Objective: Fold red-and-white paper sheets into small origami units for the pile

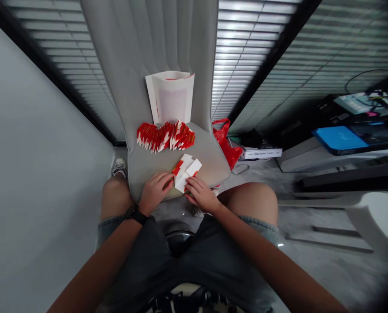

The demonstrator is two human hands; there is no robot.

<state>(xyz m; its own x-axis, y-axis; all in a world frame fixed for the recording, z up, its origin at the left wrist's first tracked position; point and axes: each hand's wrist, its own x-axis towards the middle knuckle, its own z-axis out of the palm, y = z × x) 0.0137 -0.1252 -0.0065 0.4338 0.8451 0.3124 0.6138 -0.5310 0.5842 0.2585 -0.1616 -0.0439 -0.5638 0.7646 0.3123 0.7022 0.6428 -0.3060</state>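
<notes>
A piece of red-and-white folded paper [185,177] lies near the front edge of the grey chair seat, its white side mostly up, with flaps and a few red-orange patches. At its left edge, my left hand [155,191] has its bent fingers and thumb closed on the paper. My right hand [200,194] grips its lower right side, fingers on top and the thumb nearer me. Just behind it, several red-and-white folded paper pieces [165,135] stand packed in a fanned row. White paper sheets [173,102] with some red inside lean against the backrest.
The grey chair [141,167] stands between my knees. To its right hang a red plastic bag [225,143] and, beyond, a flat white box [262,153] on the floor. A blue-topped item [342,138] and a white chair [376,217] are further right. A wall [34,152] is close on the left.
</notes>
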